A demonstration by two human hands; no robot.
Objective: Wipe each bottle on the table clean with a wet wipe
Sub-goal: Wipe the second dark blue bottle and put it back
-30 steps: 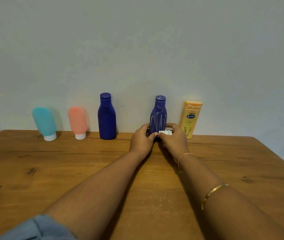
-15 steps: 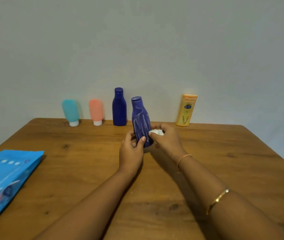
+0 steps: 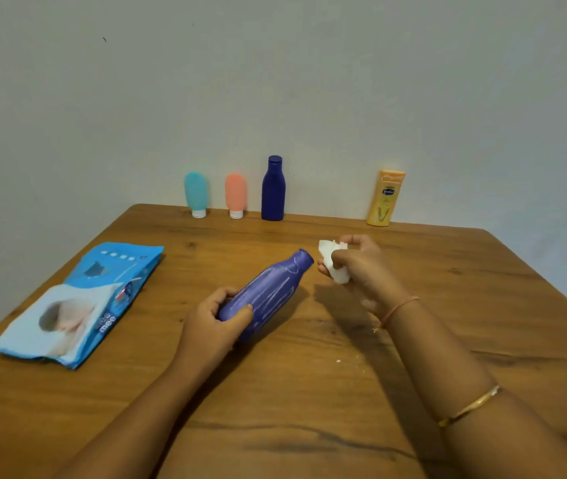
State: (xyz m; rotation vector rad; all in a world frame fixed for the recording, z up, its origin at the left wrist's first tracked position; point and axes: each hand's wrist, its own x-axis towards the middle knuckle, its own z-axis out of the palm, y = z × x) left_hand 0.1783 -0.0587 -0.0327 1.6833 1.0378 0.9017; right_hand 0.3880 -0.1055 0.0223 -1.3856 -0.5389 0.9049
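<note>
My left hand (image 3: 214,323) grips the base of a dark blue bottle (image 3: 271,292) streaked with white, tilted so its cap points up and to the right, above the wooden table (image 3: 309,392). My right hand (image 3: 361,267) pinches a crumpled white wet wipe (image 3: 332,261) just right of the bottle's cap, not touching it. Along the wall stand a teal tube (image 3: 196,194), a pink tube (image 3: 235,195), a clean dark blue bottle (image 3: 273,190) and a yellow lotion bottle (image 3: 386,198).
A blue wet-wipe pack (image 3: 78,302) lies flat on the left part of the table. Small white crumbs dot the wood near my right wrist. The table ends against a plain wall at the back.
The streaked bottle has come from its place in the back row toward me and tipped over to the right. My right hand with the wipe moved off its base to beside the cap.
</note>
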